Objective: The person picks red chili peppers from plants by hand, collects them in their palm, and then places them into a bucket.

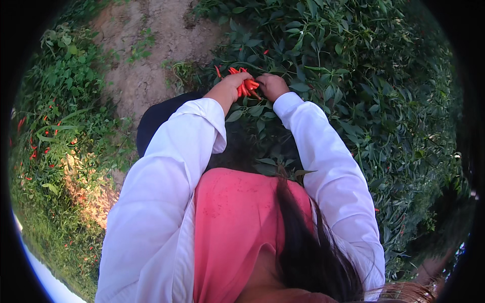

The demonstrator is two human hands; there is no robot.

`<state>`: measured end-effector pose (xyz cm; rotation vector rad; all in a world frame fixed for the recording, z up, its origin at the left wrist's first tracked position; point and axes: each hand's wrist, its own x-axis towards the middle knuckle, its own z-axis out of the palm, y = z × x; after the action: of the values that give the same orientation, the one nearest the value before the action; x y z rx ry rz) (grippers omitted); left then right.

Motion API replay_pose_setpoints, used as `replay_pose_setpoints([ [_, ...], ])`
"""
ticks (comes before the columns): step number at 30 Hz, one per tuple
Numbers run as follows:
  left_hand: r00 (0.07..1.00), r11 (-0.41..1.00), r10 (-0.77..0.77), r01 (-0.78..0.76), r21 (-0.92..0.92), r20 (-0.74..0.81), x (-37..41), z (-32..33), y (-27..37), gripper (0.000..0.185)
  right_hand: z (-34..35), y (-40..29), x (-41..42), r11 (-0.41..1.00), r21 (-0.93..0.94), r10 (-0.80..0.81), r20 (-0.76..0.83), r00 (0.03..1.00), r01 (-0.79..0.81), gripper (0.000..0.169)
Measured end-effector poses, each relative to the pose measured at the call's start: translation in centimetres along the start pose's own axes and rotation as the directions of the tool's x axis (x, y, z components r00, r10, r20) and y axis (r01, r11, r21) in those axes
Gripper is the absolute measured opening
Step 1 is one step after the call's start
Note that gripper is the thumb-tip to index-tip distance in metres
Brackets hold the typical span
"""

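Note:
My left hand [227, 88] is closed around a bunch of red chili peppers [248, 87], which stick out on both sides of the thumb. Just to the right, my right hand [272, 86] is bent in among the leaves, its knuckles up and its fingertips close to the bunch. Whether those fingers grip anything is hidden. Chili plants [261, 113] with dark green leaves lie beneath and around both hands. A single red chili pepper [266, 52] shows in the foliage above my right hand.
Dense chili plants [379, 94] fill the right side. A bare soil path [151, 72] runs up the left of centre, with small weeds on it. Beyond it grows another green row [49, 144] dotted with red peppers. My dark-clothed leg [159, 117] is bent beside the path.

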<state>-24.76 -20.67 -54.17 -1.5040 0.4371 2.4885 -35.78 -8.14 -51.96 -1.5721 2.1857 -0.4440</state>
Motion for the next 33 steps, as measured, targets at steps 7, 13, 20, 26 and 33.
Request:
replay_pose_setpoints([
  [7, 0.950, 0.960, 0.279, -0.274, 0.056, -0.136, -1.2, 0.6, -0.2, 0.015, -1.4, -1.9, 1.3, 0.994, 0.003, 0.112, 0.048, 0.993, -0.113, 0.021],
  [13, 0.809, 0.819, 0.513, -0.561, -0.117, -0.286, -4.5, 2.3, 1.8, 0.018, -2.3, -2.6, 2.6, 0.886, 0.093, 0.443, 0.128, 0.888, -0.455, 0.026],
  [20, 0.731, 0.745, 0.666, -0.649, -0.151, 0.146, -16.5, 2.5, 13.4, 0.027, -4.4, -2.6, 10.9, 0.965, 0.000, 0.260, -0.102, 0.960, -0.261, 0.021],
  [26, 0.855, 0.889, 0.458, -0.441, -0.126, 0.243, -10.6, -2.5, 13.7, 0.024, 1.3, 4.6, 15.8, 0.893, -0.298, 0.409, 0.222, 0.885, -0.338, 0.026],
  [33, 0.963, 0.969, 0.167, -0.120, -0.215, 0.214, 2.2, -6.7, 9.3, 0.016, 1.6, 1.2, 12.5, 0.885, -0.436, 0.329, 0.344, 0.879, -0.161, 0.021],
])
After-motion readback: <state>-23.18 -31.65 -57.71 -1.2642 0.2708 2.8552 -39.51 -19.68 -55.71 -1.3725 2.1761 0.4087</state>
